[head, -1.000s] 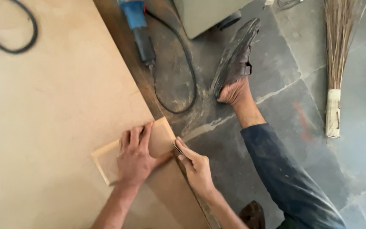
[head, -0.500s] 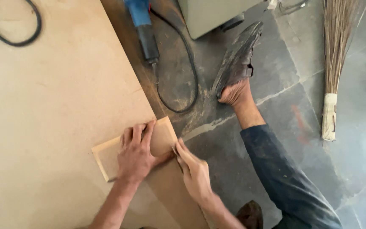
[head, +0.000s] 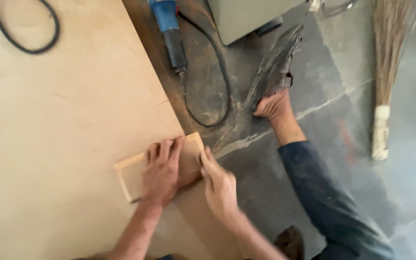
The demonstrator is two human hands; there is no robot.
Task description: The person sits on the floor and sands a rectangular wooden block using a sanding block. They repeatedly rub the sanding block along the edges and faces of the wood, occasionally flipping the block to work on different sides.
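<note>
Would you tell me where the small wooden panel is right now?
The small wooden panel lies at lower centre on the large board, near its right edge, under the left hand.

Single head view, steeply downward, close overhead

Left hand [head: 162, 171] flat, palm down, fingers spread and pointing away, thumb stretched out to the right. Left forearm bare, rising from the lower edge. Right hand [head: 219, 185] just beside it, blurred, fingers bunched and pointing up-left, touching the left thumb's tip. Right forearm bare, angled in from lower right. Right leg bent, dark trouser, bare ankle.
</note>
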